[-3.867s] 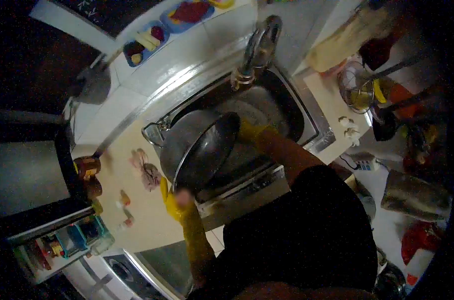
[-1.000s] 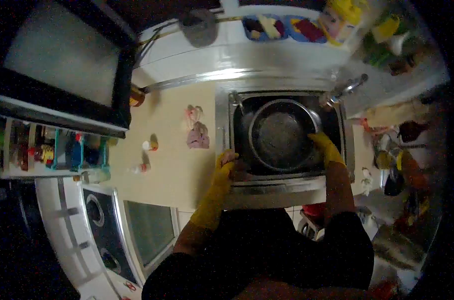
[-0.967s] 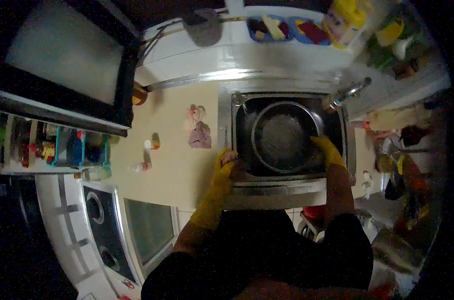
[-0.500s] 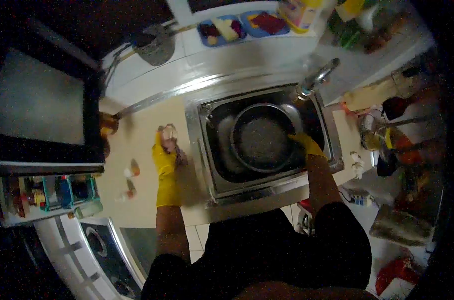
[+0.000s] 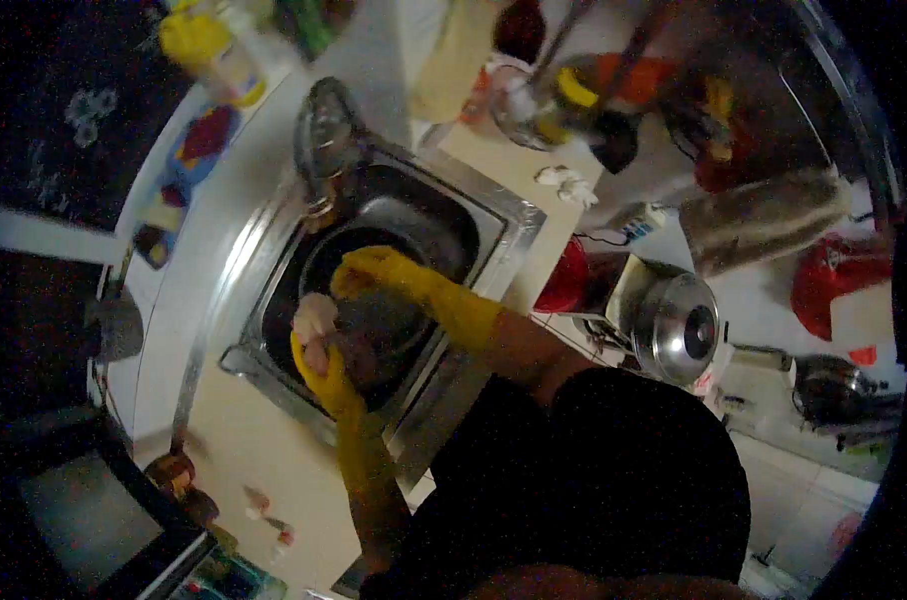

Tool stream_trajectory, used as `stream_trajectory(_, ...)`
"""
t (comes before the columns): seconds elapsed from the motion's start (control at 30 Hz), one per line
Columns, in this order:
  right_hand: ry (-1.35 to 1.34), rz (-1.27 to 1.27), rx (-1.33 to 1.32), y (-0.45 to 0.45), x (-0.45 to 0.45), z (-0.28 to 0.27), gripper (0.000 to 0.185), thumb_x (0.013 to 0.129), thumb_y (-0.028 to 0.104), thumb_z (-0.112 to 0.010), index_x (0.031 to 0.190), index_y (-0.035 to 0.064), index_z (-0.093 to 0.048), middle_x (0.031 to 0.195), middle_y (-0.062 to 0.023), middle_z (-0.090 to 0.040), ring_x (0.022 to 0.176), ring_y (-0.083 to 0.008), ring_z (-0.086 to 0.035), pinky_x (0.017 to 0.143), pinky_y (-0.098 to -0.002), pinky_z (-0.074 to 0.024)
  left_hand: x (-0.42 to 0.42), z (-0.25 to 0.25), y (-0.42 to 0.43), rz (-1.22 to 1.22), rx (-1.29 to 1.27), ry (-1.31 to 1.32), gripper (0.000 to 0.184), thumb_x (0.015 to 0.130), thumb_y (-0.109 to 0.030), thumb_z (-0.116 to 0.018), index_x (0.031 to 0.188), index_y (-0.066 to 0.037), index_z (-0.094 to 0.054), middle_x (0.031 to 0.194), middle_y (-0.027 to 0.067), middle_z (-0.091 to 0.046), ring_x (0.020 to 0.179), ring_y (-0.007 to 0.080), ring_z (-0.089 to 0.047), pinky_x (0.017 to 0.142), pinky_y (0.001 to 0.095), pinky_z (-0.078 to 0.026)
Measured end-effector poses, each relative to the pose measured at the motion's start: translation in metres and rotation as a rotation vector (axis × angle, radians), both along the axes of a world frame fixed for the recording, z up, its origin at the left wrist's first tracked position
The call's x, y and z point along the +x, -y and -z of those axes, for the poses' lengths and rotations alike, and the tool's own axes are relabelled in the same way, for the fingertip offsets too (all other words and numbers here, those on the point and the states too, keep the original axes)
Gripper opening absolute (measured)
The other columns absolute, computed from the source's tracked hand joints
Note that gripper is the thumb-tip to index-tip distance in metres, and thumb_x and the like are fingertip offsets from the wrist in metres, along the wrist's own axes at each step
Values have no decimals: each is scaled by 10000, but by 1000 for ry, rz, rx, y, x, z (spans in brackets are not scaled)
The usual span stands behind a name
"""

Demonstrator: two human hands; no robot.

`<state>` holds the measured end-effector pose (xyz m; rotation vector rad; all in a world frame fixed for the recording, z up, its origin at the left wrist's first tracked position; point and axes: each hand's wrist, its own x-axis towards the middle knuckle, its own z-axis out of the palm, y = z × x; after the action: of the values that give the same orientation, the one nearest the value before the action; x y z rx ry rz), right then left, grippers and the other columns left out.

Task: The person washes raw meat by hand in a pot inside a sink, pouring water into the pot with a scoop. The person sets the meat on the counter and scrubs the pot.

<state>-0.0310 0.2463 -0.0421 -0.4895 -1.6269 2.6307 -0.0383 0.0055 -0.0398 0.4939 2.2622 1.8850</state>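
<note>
Both of my hands wear long yellow rubber gloves and are over the steel sink [image 5: 514, 212]. My left hand [image 5: 326, 368] is closed around a crumpled, pale pinkish cloth [image 5: 317, 316], held above the near left side of a round dark pan [image 5: 399, 325] inside the basin. Beside it, my right hand [image 5: 376, 272] is over the pan with its fingers curled. Whatever those fingers may hold is hidden. The gloves cover part of the pan's rim and inside.
A metal faucet [image 5: 326, 130] rises at the sink's far edge. Blue trays [image 5: 212, 150] and a yellow container [image 5: 214, 60] stand on the ledge. Small items [image 5: 259, 500] lie on the left counter. To the right is a lidded steel pot [image 5: 676, 328].
My view has turned to the right. My left hand has carried the cloth from the counter to above the sink. My right hand has left the pan's right rim and its fingers are curled.
</note>
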Motion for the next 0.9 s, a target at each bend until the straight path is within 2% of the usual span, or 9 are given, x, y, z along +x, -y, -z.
stream_trajectory(0.07, 201, -108, 739, 7, 6, 27, 366, 872, 386, -599, 1066, 83, -665, 1034, -117, -678, 921, -292, -637, 820, -396, -501, 11, 5, -41, -95, 45, 259, 749, 827, -238, -704, 1419, -10, -305, 1454, 174, -307, 1337, 338, -299, 1100, 417, -243)
stream_trajectory(0.1, 206, -83, 735, 8, 17, 35, 366, 872, 386, -599, 1066, 83, -665, 1034, -117, -678, 921, -292, -637, 820, -396, -501, 13, 23, -44, -70, 39, 255, 749, 827, -238, -704, 1419, -10, -305, 1454, 174, -307, 1337, 338, -299, 1100, 417, -243)
stream_trajectory(0.17, -124, 226, 1565, 11, 37, 33, 405, 869, 419, -582, 1066, 73, -659, 1032, -131, -677, 923, -319, -634, 814, -419, -494, 10, 35, -53, -90, -453, -59, 755, 836, -287, -693, 1421, -15, -302, 1469, 190, -278, 1345, 333, -289, 1106, 413, -233)
stream_trajectory(0.2, -108, 226, 1566, 10, 50, 32, 405, 869, 419, -582, 1066, 73, -659, 1032, -131, -677, 923, -319, -634, 814, -419, -494, 20, 35, -55, -43, -495, -118, 734, 843, -315, -681, 1403, -3, -322, 1451, 208, -299, 1328, 335, -318, 1098, 410, -249)
stream_trajectory(0.37, 192, 85, 497, -1, 148, -91, 364, 904, 356, -585, 1094, 50, -637, 1016, -117, -680, 897, -220, -645, 797, -324, -509, 77, 17, -68, 371, -295, -174, 556, 882, -248, -614, 1327, 22, -419, 1365, 228, -420, 1258, 362, -407, 1072, 431, -296)
stream_trajectory(0.43, -72, 282, 224, -2, 192, -44, 244, 927, 253, -554, 1006, 52, -668, 953, -82, -690, 851, -194, -646, 763, -333, -521, 92, 27, -73, 490, -323, -269, 481, 897, -211, -584, 1294, 29, -458, 1322, 232, -469, 1231, 363, -438, 1061, 427, -312)
stream_trajectory(0.57, 133, 495, 51, -34, 305, -58, 236, 943, 243, -554, 983, 41, -668, 918, -43, -688, 804, -143, -630, 741, -280, -509, 110, -2, -76, 519, -459, -86, 405, 906, -179, -529, 1243, 44, -508, 1256, 233, -527, 1169, 358, -491, 1024, 415, -359)
stream_trajectory(0.8, 743, 763, -43, -86, 416, 165, 409, 900, 455, -577, 1036, 77, -650, 901, -42, -688, 738, -116, -620, 614, -267, -481, 117, 12, -85, 538, -519, 9, 375, 938, -178, -473, 1237, 46, -510, 1182, 231, -559, 1070, 339, -550, 943, 400, -425)
stream_trajectory(0.9, 892, 746, -34, -101, 429, 331, 444, 869, 484, -596, 1020, 70, -649, 896, -51, -682, 732, -144, -619, 592, -295, -488, 101, 32, -69, 685, -641, -427, 363, 944, -166, -476, 1241, 42, -490, 1136, 195, -574, 1020, 275, -565, 894, 383, -455)
